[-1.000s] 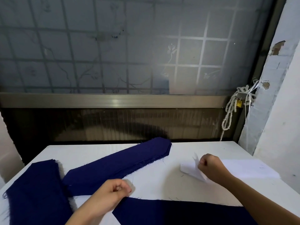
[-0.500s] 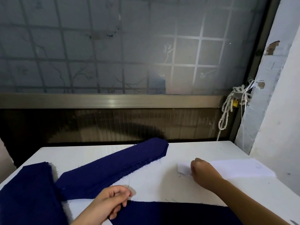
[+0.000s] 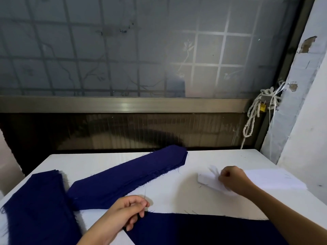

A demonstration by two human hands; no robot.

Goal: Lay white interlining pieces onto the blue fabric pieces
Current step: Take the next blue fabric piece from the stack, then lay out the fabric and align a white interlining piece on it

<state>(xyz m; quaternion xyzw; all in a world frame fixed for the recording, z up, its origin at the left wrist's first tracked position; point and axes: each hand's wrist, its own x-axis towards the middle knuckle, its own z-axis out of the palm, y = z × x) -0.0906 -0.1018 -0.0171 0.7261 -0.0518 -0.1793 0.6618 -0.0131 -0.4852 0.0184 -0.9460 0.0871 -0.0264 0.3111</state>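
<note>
A stack of white interlining pieces [image 3: 269, 179] lies at the table's right side. My right hand [image 3: 231, 178] pinches the top interlining piece [image 3: 208, 180] near the stack's left end, and its tip is lifted and blurred. A blue fabric piece [image 3: 203, 228] lies flat along the near edge. My left hand [image 3: 127, 212] rests at that piece's left end with fingers curled, pinching its corner. A long stack of blue pieces [image 3: 127, 175] runs diagonally across the middle, and another blue stack [image 3: 37, 206] lies at the left.
The white table [image 3: 177, 190] stands against a dark window sill and frosted glass. A white wall with a hanging rope [image 3: 251, 119] closes the right side. Loose threads lie on the table between the fabric pieces.
My right hand has pressed down on the interlining stack and then lifted the top piece's tip again. My left hand has shifted slightly right onto the near blue piece's corner.
</note>
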